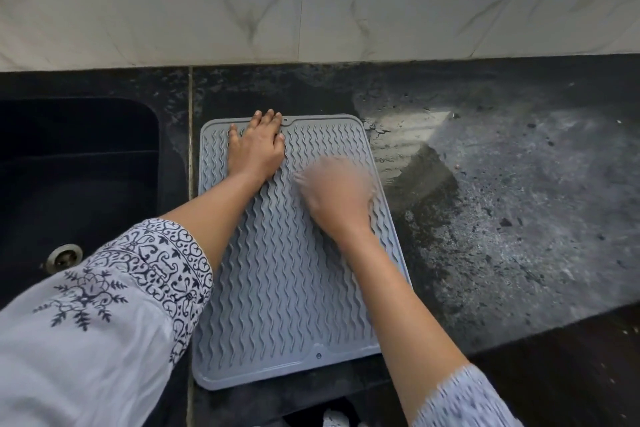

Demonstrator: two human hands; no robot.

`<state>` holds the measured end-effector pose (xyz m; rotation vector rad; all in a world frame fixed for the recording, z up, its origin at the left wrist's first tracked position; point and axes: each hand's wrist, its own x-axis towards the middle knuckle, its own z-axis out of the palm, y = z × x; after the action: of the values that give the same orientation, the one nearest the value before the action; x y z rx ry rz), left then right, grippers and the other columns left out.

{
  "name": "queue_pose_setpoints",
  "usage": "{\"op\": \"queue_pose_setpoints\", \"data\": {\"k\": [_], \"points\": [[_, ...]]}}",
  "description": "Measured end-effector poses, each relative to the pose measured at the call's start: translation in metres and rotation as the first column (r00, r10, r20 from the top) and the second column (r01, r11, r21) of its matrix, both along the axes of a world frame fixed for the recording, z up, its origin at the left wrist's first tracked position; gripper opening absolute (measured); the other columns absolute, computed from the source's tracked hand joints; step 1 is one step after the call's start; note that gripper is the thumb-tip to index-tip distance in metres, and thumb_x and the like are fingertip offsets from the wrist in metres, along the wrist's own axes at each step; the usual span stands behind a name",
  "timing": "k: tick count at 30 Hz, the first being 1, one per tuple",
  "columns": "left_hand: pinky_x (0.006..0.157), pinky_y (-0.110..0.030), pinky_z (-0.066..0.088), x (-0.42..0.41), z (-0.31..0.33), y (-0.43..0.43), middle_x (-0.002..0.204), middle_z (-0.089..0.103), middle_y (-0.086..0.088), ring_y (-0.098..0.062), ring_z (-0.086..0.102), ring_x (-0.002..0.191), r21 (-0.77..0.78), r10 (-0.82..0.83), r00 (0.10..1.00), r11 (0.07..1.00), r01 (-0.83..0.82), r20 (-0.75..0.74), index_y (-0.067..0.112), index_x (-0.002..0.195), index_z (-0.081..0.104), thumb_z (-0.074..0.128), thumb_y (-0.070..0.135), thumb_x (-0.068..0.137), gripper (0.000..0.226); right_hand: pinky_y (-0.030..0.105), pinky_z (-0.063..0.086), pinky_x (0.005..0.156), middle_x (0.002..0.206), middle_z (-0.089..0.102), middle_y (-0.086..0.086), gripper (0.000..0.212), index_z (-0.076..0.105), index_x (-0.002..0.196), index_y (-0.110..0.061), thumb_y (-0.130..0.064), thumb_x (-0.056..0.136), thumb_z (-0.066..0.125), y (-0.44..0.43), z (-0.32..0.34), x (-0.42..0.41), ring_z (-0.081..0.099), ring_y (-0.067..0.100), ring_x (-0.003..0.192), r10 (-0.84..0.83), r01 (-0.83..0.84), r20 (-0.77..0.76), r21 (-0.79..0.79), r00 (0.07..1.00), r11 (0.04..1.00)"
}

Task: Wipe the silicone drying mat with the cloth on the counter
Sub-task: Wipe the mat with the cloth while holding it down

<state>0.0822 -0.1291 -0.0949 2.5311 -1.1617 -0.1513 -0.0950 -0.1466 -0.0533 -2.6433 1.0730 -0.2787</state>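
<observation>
A grey silicone drying mat [294,305] with wavy ridges lies flat on the black stone counter [512,218], its long side running away from me. My left hand [256,149] presses flat on the mat's far left corner, fingers spread, holding nothing. My right hand [337,191] is over the mat's right side, touching or just above it, and is smeared by motion blur. Its fingers look curled downward. No cloth shows under or around it, and the blur hides what it may hold.
A dark sink [79,135] with a metal drain [64,257] sits just left of the mat. A wet, streaked patch [408,139] lies on the counter to the mat's right. A marble-look tiled wall [311,10] runs along the back. The counter's front edge cuts across the lower right.
</observation>
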Motion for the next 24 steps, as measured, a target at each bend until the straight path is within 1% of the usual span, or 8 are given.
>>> {"op": "queue_pose_setpoints", "data": {"k": [3, 6, 9, 12, 16, 20, 21, 24], "points": [[0.116, -0.05, 0.006, -0.001, 0.0, -0.001, 0.157, 0.024, 0.009, -0.011, 0.015, 0.146, 0.003, 0.003, 1.0, 1.0, -0.003, 0.011, 0.026, 0.149, 0.028, 0.031, 0.034, 0.099, 0.051, 0.052, 0.025, 0.103, 0.144, 0.041, 0.007, 0.035, 0.051, 0.12, -0.021, -0.037, 0.088, 0.049, -0.01, -0.02, 0.01, 0.031, 0.032, 0.133, 0.039, -0.043, -0.073, -0.051, 0.997, 0.998], [0.116, -0.05, 0.006, 0.0, 0.0, -0.001, 0.157, 0.023, 0.009, -0.011, 0.015, 0.146, 0.006, 0.0, 1.0, 1.0, 0.0, 0.007, 0.026, 0.149, 0.028, 0.031, 0.035, 0.098, 0.051, 0.046, 0.038, 0.087, 0.118, 0.059, 0.006, 0.033, 0.056, 0.114, -0.016, -0.025, 0.082, 0.058, -0.008, -0.016, -0.012, 0.049, 0.032, 0.108, 0.163, -0.168, -0.049, -0.133, 0.985, 0.977], [0.116, -0.05, 0.005, 0.0, 0.0, 0.0, 0.157, 0.023, 0.009, -0.011, 0.015, 0.146, 0.01, -0.001, 1.0, 1.0, 0.001, 0.007, 0.026, 0.149, 0.027, 0.031, 0.035, 0.098, 0.051, 0.045, 0.048, 0.074, 0.105, 0.063, 0.007, 0.037, 0.058, 0.11, -0.013, -0.013, 0.074, 0.069, 0.017, -0.011, -0.047, 0.055, 0.029, 0.089, 0.223, -0.222, -0.002, -0.097, 0.975, 0.97], [0.116, -0.049, 0.004, -0.001, 0.0, -0.001, 0.157, 0.023, 0.009, -0.011, 0.015, 0.146, 0.007, 0.001, 1.0, 1.0, -0.001, 0.006, 0.026, 0.149, 0.027, 0.031, 0.035, 0.099, 0.051, 0.036, 0.049, 0.069, 0.108, 0.062, 0.002, 0.043, 0.058, 0.11, -0.016, -0.013, 0.071, 0.073, 0.064, -0.008, -0.096, 0.054, 0.023, 0.088, 0.231, -0.23, 0.025, -0.025, 0.973, 0.973], [0.116, -0.049, 0.004, -0.001, 0.0, -0.001, 0.157, 0.023, 0.008, -0.011, 0.015, 0.146, 0.003, 0.002, 1.0, 1.0, -0.002, 0.012, 0.025, 0.149, 0.027, 0.031, 0.035, 0.098, 0.051, 0.033, 0.051, 0.063, 0.098, 0.062, -0.001, 0.036, 0.059, 0.097, -0.019, -0.012, 0.065, 0.072, 0.089, 0.004, -0.119, 0.054, 0.021, 0.082, 0.257, -0.258, 0.042, 0.014, 0.965, 0.966], [0.116, -0.049, 0.004, 0.0, 0.0, -0.001, 0.156, 0.024, 0.008, -0.012, 0.015, 0.146, -0.005, -0.002, 1.0, 1.0, 0.002, 0.001, 0.025, 0.149, 0.028, 0.031, 0.035, 0.098, 0.052, 0.034, 0.043, 0.076, 0.101, 0.062, 0.003, 0.036, 0.06, 0.108, -0.016, -0.01, 0.074, 0.07, 0.043, 0.019, -0.059, 0.054, 0.021, 0.089, 0.034, -0.018, 0.259, -0.063, 0.965, 0.998], [0.116, -0.049, 0.004, 0.0, 0.0, -0.001, 0.156, 0.025, 0.008, -0.012, 0.015, 0.146, -0.01, -0.002, 1.0, 1.0, 0.002, -0.002, 0.025, 0.148, 0.029, 0.032, 0.035, 0.098, 0.051, 0.037, 0.04, 0.082, 0.106, 0.06, 0.002, 0.039, 0.057, 0.117, -0.02, -0.016, 0.079, 0.066, 0.026, 0.018, -0.039, 0.052, 0.022, 0.095, -0.002, 0.015, 0.236, -0.056, 0.972, 0.998], [0.116, -0.049, 0.004, 0.0, 0.0, -0.001, 0.156, 0.026, 0.007, -0.012, 0.016, 0.145, -0.025, -0.002, 1.0, 1.0, 0.002, -0.007, 0.025, 0.148, 0.031, 0.033, 0.034, 0.098, 0.051, 0.051, 0.031, 0.102, 0.138, 0.044, 0.0, 0.06, 0.031, 0.143, -0.031, -0.045, 0.088, 0.051, -0.01, -0.002, 0.003, 0.036, 0.025, 0.126, 0.061, -0.06, -0.08, 0.015, 0.995, 0.998]]}}
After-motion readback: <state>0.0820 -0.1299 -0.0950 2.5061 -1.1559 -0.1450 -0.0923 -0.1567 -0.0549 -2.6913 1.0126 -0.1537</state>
